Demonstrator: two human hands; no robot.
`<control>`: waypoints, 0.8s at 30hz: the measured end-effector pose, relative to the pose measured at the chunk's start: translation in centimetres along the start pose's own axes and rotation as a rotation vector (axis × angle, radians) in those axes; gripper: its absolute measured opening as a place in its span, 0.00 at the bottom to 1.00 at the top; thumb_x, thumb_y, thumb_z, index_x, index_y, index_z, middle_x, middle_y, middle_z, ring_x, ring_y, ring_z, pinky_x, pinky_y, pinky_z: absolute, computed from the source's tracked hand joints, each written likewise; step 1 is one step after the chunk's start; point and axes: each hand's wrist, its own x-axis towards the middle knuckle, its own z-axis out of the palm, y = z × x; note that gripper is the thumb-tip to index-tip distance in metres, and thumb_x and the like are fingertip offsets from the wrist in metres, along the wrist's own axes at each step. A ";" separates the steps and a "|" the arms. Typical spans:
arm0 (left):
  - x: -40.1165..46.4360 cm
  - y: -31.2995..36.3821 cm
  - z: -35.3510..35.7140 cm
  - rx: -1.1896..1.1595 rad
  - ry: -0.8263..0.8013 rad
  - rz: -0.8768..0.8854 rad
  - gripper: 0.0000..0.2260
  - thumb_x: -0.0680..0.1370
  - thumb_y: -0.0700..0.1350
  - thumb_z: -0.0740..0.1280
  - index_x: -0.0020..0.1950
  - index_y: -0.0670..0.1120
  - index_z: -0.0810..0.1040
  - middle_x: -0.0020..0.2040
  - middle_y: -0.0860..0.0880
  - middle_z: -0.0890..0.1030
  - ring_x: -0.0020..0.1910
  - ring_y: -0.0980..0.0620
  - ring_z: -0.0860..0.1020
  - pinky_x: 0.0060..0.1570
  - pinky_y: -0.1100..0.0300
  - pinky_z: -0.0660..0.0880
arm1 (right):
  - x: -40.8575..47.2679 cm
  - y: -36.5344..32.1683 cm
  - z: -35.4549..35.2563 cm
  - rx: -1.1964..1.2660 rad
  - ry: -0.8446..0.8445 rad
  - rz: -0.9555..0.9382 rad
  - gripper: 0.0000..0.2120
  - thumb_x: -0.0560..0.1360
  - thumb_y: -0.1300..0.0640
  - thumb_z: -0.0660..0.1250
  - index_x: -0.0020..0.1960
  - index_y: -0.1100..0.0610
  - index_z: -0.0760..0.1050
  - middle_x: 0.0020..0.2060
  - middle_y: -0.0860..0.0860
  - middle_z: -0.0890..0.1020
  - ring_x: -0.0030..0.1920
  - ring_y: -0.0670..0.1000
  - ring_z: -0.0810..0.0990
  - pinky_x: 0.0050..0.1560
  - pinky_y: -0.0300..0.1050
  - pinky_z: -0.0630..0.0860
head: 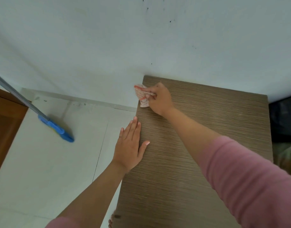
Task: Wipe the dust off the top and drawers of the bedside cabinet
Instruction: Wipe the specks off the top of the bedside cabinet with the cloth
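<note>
The bedside cabinet's top [207,129] is a brown wood-grain slab against the white wall, filling the right half of the head view. My right hand [159,98] is shut on a crumpled white cloth with orange stripes [142,95] and presses it at the far left corner of the top, the cloth overhanging the left edge. My left hand [130,145] lies flat and open on the left edge of the top, fingers pointing away from me. The drawers are hidden below the top.
A mop with a blue head [59,129] and grey pole leans on the pale tiled floor [51,162] at left. A brown wooden door or panel [4,129] stands at the far left. Something dark [284,119] sits right of the cabinet.
</note>
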 end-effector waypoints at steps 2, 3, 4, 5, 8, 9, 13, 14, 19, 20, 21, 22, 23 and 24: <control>-1.2 0.2 -0.1 -0.013 0.018 -0.033 0.30 0.80 0.60 0.46 0.73 0.40 0.61 0.75 0.43 0.59 0.74 0.49 0.56 0.69 0.48 0.52 | -1.7 0.1 0.5 0.015 -0.021 0.003 0.13 0.74 0.60 0.65 0.55 0.46 0.80 0.42 0.43 0.69 0.53 0.54 0.73 0.60 0.55 0.71; -2.1 0.3 -0.2 -0.017 0.017 -0.031 0.29 0.80 0.59 0.48 0.72 0.40 0.62 0.75 0.43 0.60 0.73 0.49 0.57 0.69 0.48 0.52 | -2.5 0.0 0.8 0.012 -0.022 0.000 0.13 0.74 0.60 0.66 0.54 0.46 0.80 0.41 0.41 0.68 0.52 0.54 0.73 0.60 0.56 0.71; -3.2 0.2 -0.2 -0.015 0.013 -0.014 0.28 0.80 0.57 0.49 0.72 0.41 0.62 0.75 0.44 0.60 0.73 0.48 0.58 0.69 0.47 0.51 | -3.4 0.0 1.1 0.005 -0.019 -0.002 0.13 0.74 0.60 0.66 0.54 0.46 0.80 0.40 0.40 0.67 0.51 0.54 0.73 0.59 0.56 0.71; -4.5 0.0 -0.2 -0.011 0.008 0.011 0.27 0.79 0.56 0.51 0.72 0.41 0.62 0.75 0.44 0.60 0.73 0.48 0.59 0.68 0.46 0.51 | -4.4 0.0 1.4 -0.001 -0.014 -0.003 0.13 0.73 0.60 0.66 0.53 0.46 0.81 0.39 0.40 0.67 0.51 0.54 0.73 0.58 0.56 0.71; -9.1 -1.0 -0.1 0.007 -0.021 0.093 0.25 0.79 0.54 0.53 0.72 0.43 0.62 0.75 0.45 0.60 0.73 0.48 0.60 0.67 0.43 0.52 | -7.5 0.0 2.5 -0.029 0.010 -0.024 0.13 0.73 0.61 0.67 0.53 0.47 0.81 0.38 0.40 0.67 0.48 0.55 0.72 0.56 0.55 0.72; -10.6 -1.4 -0.1 0.015 -0.035 0.119 0.25 0.79 0.53 0.54 0.73 0.43 0.62 0.75 0.46 0.60 0.73 0.48 0.59 0.67 0.43 0.53 | -8.6 -0.1 2.9 -0.036 0.019 -0.030 0.13 0.73 0.61 0.67 0.53 0.47 0.81 0.37 0.40 0.67 0.48 0.55 0.72 0.55 0.55 0.72; -16.1 -3.1 0.1 0.041 -0.086 0.197 0.25 0.78 0.52 0.56 0.73 0.44 0.62 0.76 0.47 0.58 0.74 0.50 0.58 0.68 0.43 0.55 | -13.0 -0.3 4.6 -0.054 0.050 -0.017 0.14 0.73 0.62 0.66 0.53 0.49 0.81 0.37 0.40 0.66 0.49 0.55 0.72 0.55 0.54 0.72; -17.2 -3.5 0.3 0.041 -0.098 0.211 0.25 0.78 0.52 0.56 0.73 0.44 0.62 0.76 0.48 0.58 0.74 0.50 0.57 0.68 0.43 0.55 | -14.1 -0.3 5.1 -0.054 0.055 -0.015 0.14 0.73 0.63 0.66 0.53 0.49 0.81 0.37 0.40 0.66 0.49 0.55 0.71 0.56 0.54 0.72; -21.5 -4.5 0.7 0.041 -0.116 0.293 0.27 0.77 0.53 0.58 0.73 0.44 0.62 0.76 0.48 0.58 0.74 0.52 0.56 0.68 0.43 0.55 | -19.4 -0.7 7.2 -0.051 0.081 0.014 0.15 0.73 0.63 0.65 0.53 0.46 0.81 0.37 0.40 0.66 0.49 0.54 0.70 0.56 0.56 0.71; -22.1 -4.6 0.8 0.043 -0.109 0.306 0.27 0.77 0.53 0.58 0.73 0.44 0.62 0.76 0.48 0.58 0.74 0.52 0.56 0.69 0.43 0.55 | -20.4 -0.8 7.6 -0.053 0.084 0.019 0.15 0.73 0.62 0.65 0.53 0.46 0.81 0.37 0.41 0.66 0.49 0.54 0.70 0.56 0.56 0.71; -22.6 -4.7 1.0 0.039 -0.104 0.313 0.27 0.77 0.53 0.58 0.73 0.44 0.62 0.76 0.48 0.58 0.75 0.52 0.55 0.69 0.44 0.54 | -21.3 -0.9 8.0 -0.059 0.084 0.024 0.14 0.73 0.62 0.65 0.53 0.47 0.81 0.37 0.41 0.65 0.48 0.53 0.70 0.56 0.55 0.71; -23.1 -4.8 1.0 0.031 -0.101 0.316 0.27 0.77 0.54 0.59 0.73 0.44 0.62 0.76 0.48 0.58 0.75 0.52 0.55 0.69 0.44 0.54 | -22.1 -1.0 8.3 -0.060 0.085 0.024 0.14 0.74 0.62 0.66 0.54 0.47 0.81 0.37 0.41 0.65 0.48 0.53 0.69 0.57 0.55 0.70; -23.5 -4.9 1.1 0.024 -0.096 0.321 0.27 0.76 0.54 0.59 0.73 0.45 0.62 0.76 0.49 0.58 0.75 0.52 0.55 0.69 0.44 0.53 | -23.0 -1.0 8.6 -0.057 0.083 0.024 0.14 0.74 0.62 0.66 0.54 0.47 0.81 0.37 0.41 0.65 0.48 0.52 0.68 0.57 0.54 0.70; -23.9 -5.0 1.2 0.020 -0.088 0.327 0.27 0.76 0.54 0.59 0.73 0.45 0.62 0.76 0.49 0.58 0.74 0.53 0.55 0.69 0.43 0.53 | -23.8 -1.1 8.8 -0.054 0.080 0.021 0.14 0.74 0.62 0.65 0.54 0.47 0.81 0.37 0.41 0.65 0.48 0.52 0.68 0.58 0.54 0.70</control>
